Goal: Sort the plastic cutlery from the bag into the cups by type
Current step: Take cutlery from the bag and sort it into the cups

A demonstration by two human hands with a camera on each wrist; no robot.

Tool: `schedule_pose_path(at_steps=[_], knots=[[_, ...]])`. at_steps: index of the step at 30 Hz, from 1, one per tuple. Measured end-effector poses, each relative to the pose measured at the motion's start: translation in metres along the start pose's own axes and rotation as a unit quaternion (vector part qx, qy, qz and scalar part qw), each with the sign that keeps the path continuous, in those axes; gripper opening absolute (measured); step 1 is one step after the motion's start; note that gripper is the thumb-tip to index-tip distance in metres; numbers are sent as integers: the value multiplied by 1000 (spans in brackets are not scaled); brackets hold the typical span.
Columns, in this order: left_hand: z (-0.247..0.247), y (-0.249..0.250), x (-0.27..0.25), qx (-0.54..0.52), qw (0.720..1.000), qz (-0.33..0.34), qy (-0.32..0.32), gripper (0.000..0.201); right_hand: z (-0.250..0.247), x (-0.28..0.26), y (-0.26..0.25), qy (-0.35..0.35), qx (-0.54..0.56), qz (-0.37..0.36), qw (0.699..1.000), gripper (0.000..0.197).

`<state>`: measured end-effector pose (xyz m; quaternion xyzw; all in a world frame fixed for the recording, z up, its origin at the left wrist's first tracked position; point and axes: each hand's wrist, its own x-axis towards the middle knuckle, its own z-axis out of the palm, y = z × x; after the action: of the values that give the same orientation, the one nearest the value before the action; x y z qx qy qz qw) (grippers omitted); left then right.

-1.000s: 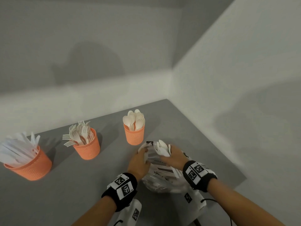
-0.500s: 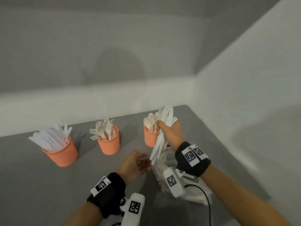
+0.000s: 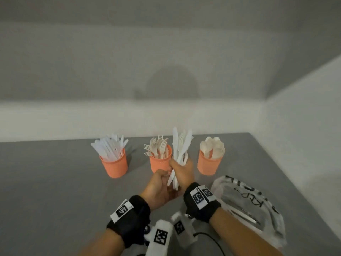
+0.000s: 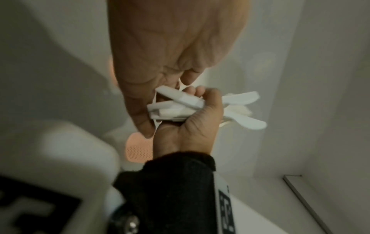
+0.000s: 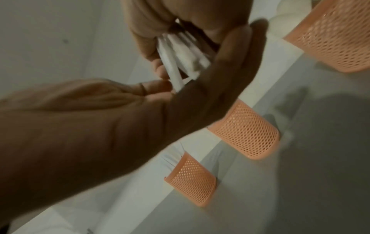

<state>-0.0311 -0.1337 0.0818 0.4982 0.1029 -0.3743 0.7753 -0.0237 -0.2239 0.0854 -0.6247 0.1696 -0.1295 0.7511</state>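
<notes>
Three orange mesh cups stand in a row on the grey table: a knife cup (image 3: 114,164), a fork cup (image 3: 158,165) and a spoon cup (image 3: 208,164). My right hand (image 3: 183,172) grips a bundle of white cutlery (image 3: 180,150) upright, in front of the fork cup. Knives and at least one fork show in the bundle. My left hand (image 3: 158,185) is just below it, thumb and curled fingers closed on the handle ends (image 4: 172,109). The clear printed bag (image 3: 249,206) lies flat to the right with some cutlery still inside.
Walls close off the table at the back and on the right. Open grey tabletop (image 3: 55,182) stretches to the left of the cups. The table's right edge runs just past the bag. Wrist cameras and a cable hang under my forearms.
My right hand pulled the bundle out of the bag, raised it and carried it left, from the spoon cup to the fork cup. My left hand left the bag and closed on the handle ends.
</notes>
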Motion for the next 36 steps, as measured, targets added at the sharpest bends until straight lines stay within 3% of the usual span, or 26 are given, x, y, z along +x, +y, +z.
schedule_pose_path(at_steps=[4,5,7,9,10,13,15,17,20,24,27,30,34,36], knots=[[-21,7,-10,176,983,46,19,12,8,5,13,-1,-48,9,999,26],[-27,10,-10,219,973,67,30,17,9,7,16,-5,-67,13,998,23],[-38,18,-8,259,958,109,49,47,19,7,23,-25,-101,24,994,9],[-43,28,-5,251,955,145,58,72,28,4,33,-54,-138,29,988,33],[-43,32,-3,239,955,164,61,73,32,1,38,-72,-153,35,985,40],[-43,41,2,212,949,213,98,37,43,-12,40,-127,-229,19,965,31],[-47,43,6,208,945,218,129,20,46,-18,39,-161,-233,10,959,33],[-50,44,9,203,945,216,136,9,45,-15,38,-197,-215,31,956,22],[-50,45,12,183,953,211,114,7,39,-11,31,-266,-147,91,948,20],[-52,49,11,175,962,193,83,25,30,-12,29,-324,-79,133,933,15],[-53,50,9,198,960,192,56,30,24,-12,34,-316,-63,155,934,22],[-54,53,11,203,956,199,75,31,24,-11,37,-279,-26,152,948,18],[-52,61,13,237,915,269,183,17,27,-7,40,-232,-20,132,964,24],[-53,64,12,274,891,287,219,24,29,-5,42,-222,-29,130,966,24]])
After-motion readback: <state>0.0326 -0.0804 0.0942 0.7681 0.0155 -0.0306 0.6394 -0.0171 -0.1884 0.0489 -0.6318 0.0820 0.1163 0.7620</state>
